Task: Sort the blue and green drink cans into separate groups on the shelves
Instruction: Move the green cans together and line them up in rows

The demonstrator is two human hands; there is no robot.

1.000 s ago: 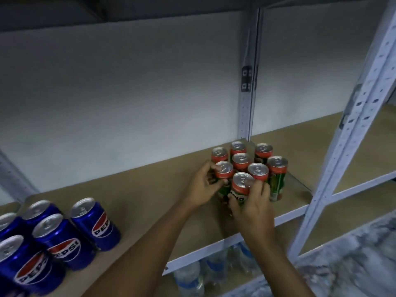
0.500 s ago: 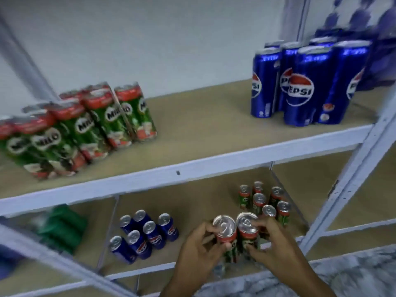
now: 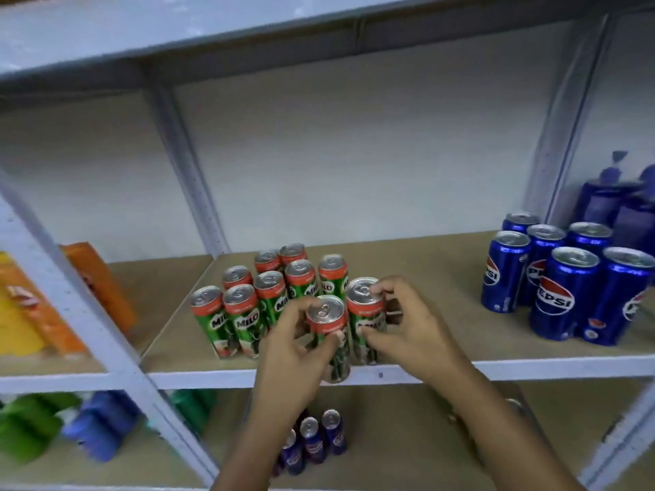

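Observation:
My left hand [image 3: 294, 343] grips a green Milo can [image 3: 328, 326] at the front edge of the middle shelf [image 3: 531, 368]. My right hand [image 3: 407, 324] holds a second green Milo can [image 3: 365, 306] just to its right, standing at the shelf's front. Both cans sit right of a cluster of several green Milo cans [image 3: 262, 295]. A group of several blue Pepsi cans [image 3: 567, 281] stands at the right end of the same shelf. More blue cans [image 3: 312, 441] stand on the shelf below, partly hidden by my left forearm.
Orange and yellow packets [image 3: 53, 299] lean at the left behind a slanted grey upright [image 3: 88, 313]. Dark blue pouches [image 3: 616, 203] stand behind the Pepsi cans. Green and blue packs [image 3: 53, 427] lie on the lower shelf at left. Bare shelf board lies between the two can groups.
My hands lifted two green cans from the lower shelf up to the middle shelf, beside the green cluster. The view rose with them.

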